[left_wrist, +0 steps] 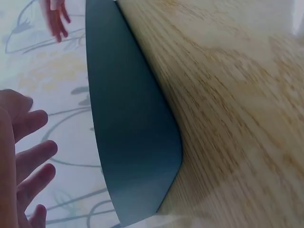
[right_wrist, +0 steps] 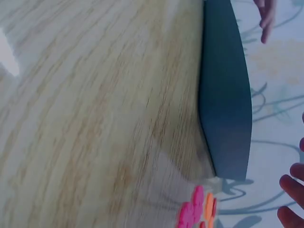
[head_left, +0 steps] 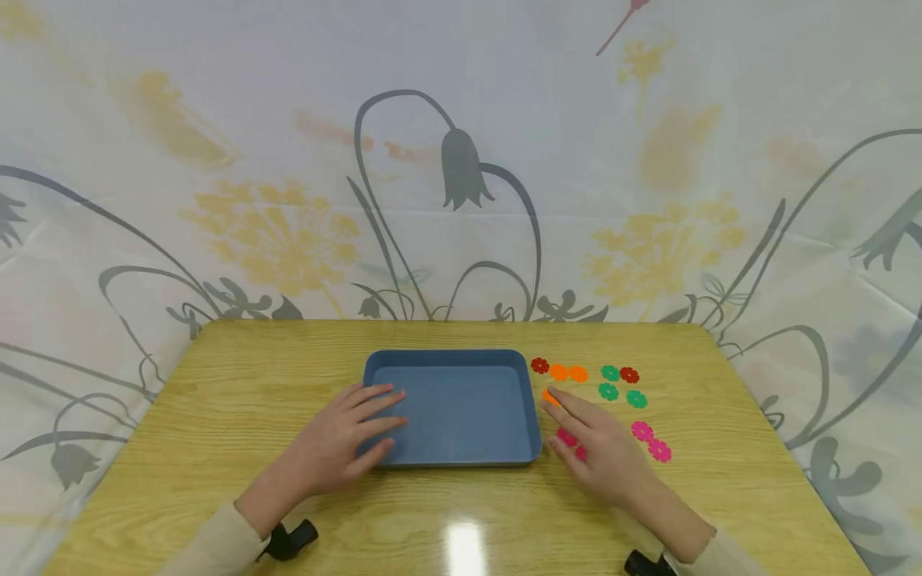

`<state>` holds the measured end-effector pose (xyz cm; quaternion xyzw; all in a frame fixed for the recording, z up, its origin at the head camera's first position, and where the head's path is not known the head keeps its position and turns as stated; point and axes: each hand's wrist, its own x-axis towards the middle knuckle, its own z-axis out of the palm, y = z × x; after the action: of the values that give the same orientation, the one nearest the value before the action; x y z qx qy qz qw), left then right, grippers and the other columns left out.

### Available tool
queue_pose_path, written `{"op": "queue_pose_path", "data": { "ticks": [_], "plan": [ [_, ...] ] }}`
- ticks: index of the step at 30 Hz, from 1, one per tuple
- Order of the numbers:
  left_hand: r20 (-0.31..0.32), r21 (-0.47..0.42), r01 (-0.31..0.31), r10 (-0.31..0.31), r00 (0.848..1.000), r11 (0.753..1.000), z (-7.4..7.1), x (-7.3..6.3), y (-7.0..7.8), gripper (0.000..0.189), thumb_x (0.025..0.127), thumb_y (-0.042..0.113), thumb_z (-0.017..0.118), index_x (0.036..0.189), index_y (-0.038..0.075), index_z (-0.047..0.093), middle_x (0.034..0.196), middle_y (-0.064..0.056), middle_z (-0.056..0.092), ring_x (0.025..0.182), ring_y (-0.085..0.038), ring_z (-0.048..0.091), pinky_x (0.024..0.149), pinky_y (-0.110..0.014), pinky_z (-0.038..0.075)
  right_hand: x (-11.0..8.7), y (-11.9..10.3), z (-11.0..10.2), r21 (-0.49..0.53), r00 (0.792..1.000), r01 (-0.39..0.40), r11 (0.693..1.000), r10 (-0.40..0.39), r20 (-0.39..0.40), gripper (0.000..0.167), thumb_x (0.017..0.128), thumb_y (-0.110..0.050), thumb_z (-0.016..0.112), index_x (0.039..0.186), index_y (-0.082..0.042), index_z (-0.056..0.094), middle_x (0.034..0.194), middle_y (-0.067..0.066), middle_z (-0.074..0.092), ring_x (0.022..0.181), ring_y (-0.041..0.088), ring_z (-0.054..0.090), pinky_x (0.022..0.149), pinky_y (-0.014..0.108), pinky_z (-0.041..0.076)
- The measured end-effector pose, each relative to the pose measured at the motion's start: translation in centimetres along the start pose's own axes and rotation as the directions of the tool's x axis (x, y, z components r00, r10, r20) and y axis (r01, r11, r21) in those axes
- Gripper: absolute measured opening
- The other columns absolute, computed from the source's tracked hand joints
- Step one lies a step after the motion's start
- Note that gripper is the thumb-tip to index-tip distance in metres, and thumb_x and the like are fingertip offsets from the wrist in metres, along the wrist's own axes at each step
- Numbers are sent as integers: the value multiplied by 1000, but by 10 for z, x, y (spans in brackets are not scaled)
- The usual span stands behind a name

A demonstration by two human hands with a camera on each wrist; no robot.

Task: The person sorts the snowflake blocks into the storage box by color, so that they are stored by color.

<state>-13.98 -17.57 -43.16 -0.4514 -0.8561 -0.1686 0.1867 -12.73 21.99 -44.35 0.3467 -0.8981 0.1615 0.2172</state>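
A shallow blue rectangular tray [head_left: 450,466] lies on the wooden table. My left hand [head_left: 346,436] spreads its fingers over the tray's left rim and holds nothing. On the other side my right hand [head_left: 608,452] hovers by the tray's right edge, its fingers extended over small flower-shaped discs. Beneath those fingers show an orange disc [head_left: 551,397] and pink discs [head_left: 567,437], partly hidden by the hand. In the right wrist view, pink discs [right_wrist: 191,209] stand out near the tray's corner, with the right fingertips [right_wrist: 292,187] raised above them.
Right of the tray lie more discs: dark red [head_left: 539,366], orange [head_left: 579,374], several green [head_left: 610,374] and a pink pair [head_left: 651,442]. A patterned cloth [head_left: 461,240] hangs behind the table [head_left: 274,368]. A black wrist camera [head_left: 291,541] sits at the left sleeve.
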Motion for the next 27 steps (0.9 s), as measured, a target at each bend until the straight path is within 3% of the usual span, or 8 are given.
{"op": "queue_pose_path", "data": {
  "ticks": [3,9,16,21,27],
  "plan": [
    [-44,-50,28,-30,999,998,0,-1,-1,30,87,21,65,117,18,65,134,-2,50,122,-27,44,99,-47,32,-4,5,0,38,996,-62,997,65,-62,49,81,-18,69,128,-10,58,130,9,54,113,26,54,86,43,46],
    [-90,-137,150,-163,983,979,0,-6,-5,23,89,18,62,111,18,66,123,-2,58,116,-23,49,100,-45,32,-14,23,0,116,966,-144,983,165,-199,36,79,-8,70,115,-6,66,112,5,65,100,22,61,89,21,42],
    [-122,-215,269,-299,946,939,4,-15,-15,27,85,7,65,110,16,65,119,-3,60,113,-22,50,94,-42,38,-26,45,-6,147,931,-244,959,274,-242,26,80,0,68,106,-6,69,98,6,68,79,16,62,60,29,50],
    [-136,-322,357,-416,899,877,7,-20,-21,28,86,3,64,112,16,65,121,-2,59,114,-19,49,90,-41,40,-36,60,-10,221,890,-347,911,395,-227,19,84,0,65,102,-6,70,97,5,68,75,10,61,60,17,47],
    [-129,-514,429,-561,818,743,12,-24,-28,26,90,3,59,113,15,64,123,-4,58,116,-22,47,92,-46,37,-48,74,-20,313,803,-534,785,588,-104,17,91,-9,60,105,-5,69,102,9,66,78,1,58,61,13,45]
  ]
}}
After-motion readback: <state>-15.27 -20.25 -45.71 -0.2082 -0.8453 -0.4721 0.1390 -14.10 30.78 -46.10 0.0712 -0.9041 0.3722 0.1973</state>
